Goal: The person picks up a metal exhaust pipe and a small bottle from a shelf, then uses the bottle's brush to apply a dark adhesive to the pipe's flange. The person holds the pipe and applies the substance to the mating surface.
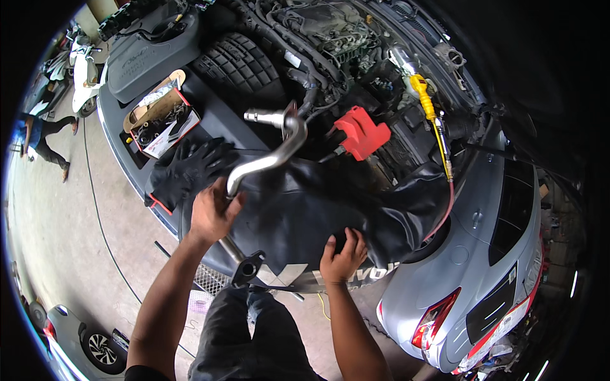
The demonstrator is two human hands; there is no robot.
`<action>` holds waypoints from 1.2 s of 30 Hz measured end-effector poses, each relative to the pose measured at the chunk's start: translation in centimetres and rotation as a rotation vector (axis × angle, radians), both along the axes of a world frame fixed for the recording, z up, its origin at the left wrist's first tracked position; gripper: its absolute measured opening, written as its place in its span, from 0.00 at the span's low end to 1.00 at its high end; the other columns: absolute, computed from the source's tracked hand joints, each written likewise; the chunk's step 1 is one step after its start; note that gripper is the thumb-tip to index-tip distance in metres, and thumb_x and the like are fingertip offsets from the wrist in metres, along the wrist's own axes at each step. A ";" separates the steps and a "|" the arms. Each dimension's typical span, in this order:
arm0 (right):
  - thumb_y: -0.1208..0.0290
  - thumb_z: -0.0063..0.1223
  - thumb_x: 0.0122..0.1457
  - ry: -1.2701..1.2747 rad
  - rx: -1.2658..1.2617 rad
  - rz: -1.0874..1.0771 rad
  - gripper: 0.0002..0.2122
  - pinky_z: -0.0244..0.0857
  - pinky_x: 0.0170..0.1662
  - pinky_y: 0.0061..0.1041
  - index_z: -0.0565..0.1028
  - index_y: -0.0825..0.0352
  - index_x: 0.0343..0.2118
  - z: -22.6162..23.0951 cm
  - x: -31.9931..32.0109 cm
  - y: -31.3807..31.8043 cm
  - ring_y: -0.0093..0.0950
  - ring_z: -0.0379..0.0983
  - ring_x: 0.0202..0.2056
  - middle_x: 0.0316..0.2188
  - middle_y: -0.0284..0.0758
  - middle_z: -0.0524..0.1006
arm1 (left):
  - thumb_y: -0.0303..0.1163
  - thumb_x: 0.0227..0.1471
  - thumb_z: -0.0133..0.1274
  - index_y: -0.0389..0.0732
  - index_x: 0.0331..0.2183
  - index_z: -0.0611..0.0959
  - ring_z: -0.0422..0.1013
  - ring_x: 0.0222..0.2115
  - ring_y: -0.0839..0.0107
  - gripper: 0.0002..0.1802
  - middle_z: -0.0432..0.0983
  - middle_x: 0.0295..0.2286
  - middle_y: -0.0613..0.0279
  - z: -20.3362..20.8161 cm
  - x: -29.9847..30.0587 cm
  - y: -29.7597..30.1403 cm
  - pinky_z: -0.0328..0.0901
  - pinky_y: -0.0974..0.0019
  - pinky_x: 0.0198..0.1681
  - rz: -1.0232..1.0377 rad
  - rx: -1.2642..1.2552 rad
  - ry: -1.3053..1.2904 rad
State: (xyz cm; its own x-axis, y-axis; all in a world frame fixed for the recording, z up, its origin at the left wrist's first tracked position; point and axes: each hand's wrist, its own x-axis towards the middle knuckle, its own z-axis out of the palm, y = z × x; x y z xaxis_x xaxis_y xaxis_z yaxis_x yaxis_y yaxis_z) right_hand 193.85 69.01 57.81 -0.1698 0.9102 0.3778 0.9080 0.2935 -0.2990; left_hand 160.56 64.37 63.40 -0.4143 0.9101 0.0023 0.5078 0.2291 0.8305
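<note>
Silver pipe point(274, 158) fills curled left grip point(214, 214); half-curled right grip point(343, 259) touches cover point(295, 219).

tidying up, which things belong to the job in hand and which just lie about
Likely in use:
bent silver metal pipe, in left hand
black fender cover, under right hand

Likely lying about:
black work gloves
open cardboard parts box
grey plastic engine cover

A plain black sleeve point(147, 373) ends above the left elbow. The left forearm point(166, 295) and right forearm point(356, 330) are bare, as are the left hand point(213, 214) and right hand point(343, 255). Dark grey trousers point(219, 333), creased and loose, look faded, with lighter patches.
</note>
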 end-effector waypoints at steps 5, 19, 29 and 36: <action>0.58 0.55 0.61 -0.046 -0.037 -0.005 0.21 0.58 0.59 0.48 0.75 0.66 0.52 0.2 -0.1 0.0 0.48 0.67 0.56 0.56 0.44 0.72 | 0.47 0.60 0.62 0.33 0.30 0.79 0.60 0.19 0.76 0.24 0.67 0.16 0.60 -1.6 -1.4 7.2 0.60 0.64 0.24 0.247 0.162 -0.366; 0.57 0.52 0.63 -0.081 -0.095 -0.010 0.22 0.56 0.59 0.49 0.73 0.67 0.54 0.2 -0.3 0.0 0.49 0.66 0.57 0.57 0.45 0.70 | 0.48 0.66 0.58 0.36 0.36 0.81 0.71 0.24 0.80 0.22 0.74 0.25 0.69 -4.6 -5.9 18.4 0.67 0.72 0.25 0.379 0.172 -0.675; 0.57 0.51 0.64 -0.089 -0.124 -0.003 0.22 0.55 0.60 0.50 0.72 0.69 0.55 0.4 -0.2 0.0 0.49 0.65 0.58 0.57 0.47 0.70 | 0.48 0.64 0.59 0.36 0.32 0.80 0.70 0.22 0.80 0.22 0.74 0.21 0.67 -4.6 -5.8 18.8 0.67 0.72 0.24 0.407 0.233 -0.658; 0.58 0.51 0.66 -0.084 -0.145 -0.003 0.23 0.54 0.63 0.49 0.71 0.71 0.55 0.5 -0.3 -0.1 0.49 0.64 0.60 0.58 0.48 0.70 | 0.45 0.65 0.59 0.37 0.31 0.79 0.68 0.20 0.81 0.20 0.72 0.19 0.68 -5.0 -5.4 18.2 0.66 0.72 0.23 0.392 0.329 -0.678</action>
